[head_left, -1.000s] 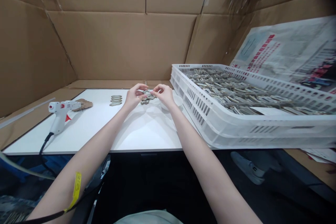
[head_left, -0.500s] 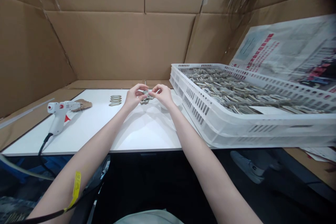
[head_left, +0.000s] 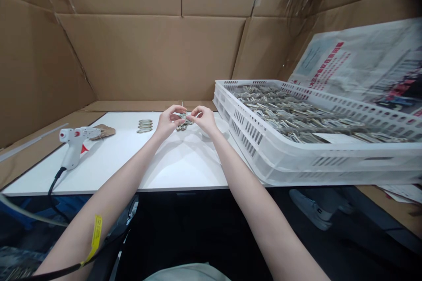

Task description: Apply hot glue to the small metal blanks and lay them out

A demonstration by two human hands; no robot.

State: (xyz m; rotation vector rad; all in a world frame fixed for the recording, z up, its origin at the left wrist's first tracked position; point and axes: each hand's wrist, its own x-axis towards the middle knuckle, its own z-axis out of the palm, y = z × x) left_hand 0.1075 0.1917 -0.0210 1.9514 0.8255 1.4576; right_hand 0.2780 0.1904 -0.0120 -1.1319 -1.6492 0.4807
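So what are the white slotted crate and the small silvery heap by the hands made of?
White slotted crate: likely moulded plastic, smooth, slightly translucent walls, regular slots. Small silvery heap: perhaps shiny metal, judging by glints; too small for certainty.

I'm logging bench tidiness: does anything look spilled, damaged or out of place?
Nothing looks spilled. The one slight oddity is the brown scrap at the nozzle of the glue gun, on the left of the table: its outline is ragged, as if torn. The small pieces left of the left hand lie in a neat row.

A red-lettered sheet stands before cardboard walls, a shoe below.
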